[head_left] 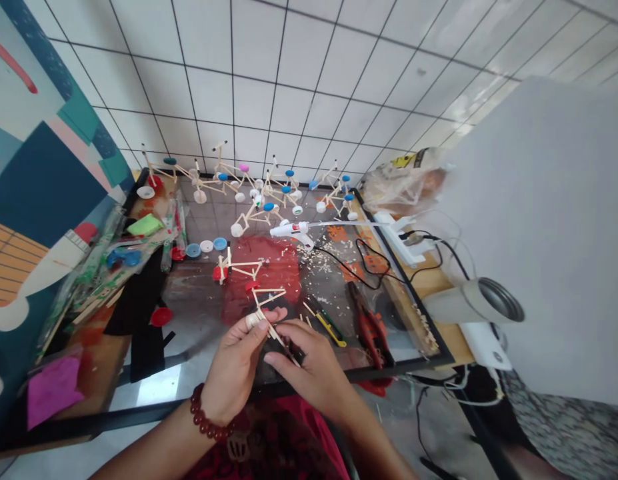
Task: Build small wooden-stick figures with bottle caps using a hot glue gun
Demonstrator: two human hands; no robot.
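The fingers (pixel 259 333) of our left hand (pixel 233 373) grasp thin wooden sticks (pixel 273 331) between thumb and index, with a pale wrap (pixel 253 321) around one finger. The fingers (pixel 295 332) of our right hand (pixel 316 367) are curled at the lower end of the sticks; we cannot tell whether they clench it. Our sticks are above the near part of the counter (pixel 193 287), and a small stick frame (pixel 269 291) shows just beyond the left fingertips.

Near it, on a red sheet (pixel 283 263), we see a red cap (pixel 251 287) and another stick frame (pixel 246 268). A white glue gun (pixel 291 230) lies beyond, before a cluster of stick models with colored caps (pixel 269 207). To our right lie a yellow utility knife (pixel 331 329) and red-handled pliers (pixel 371 327); to our left, a red cup-like cap (pixel 161 316).
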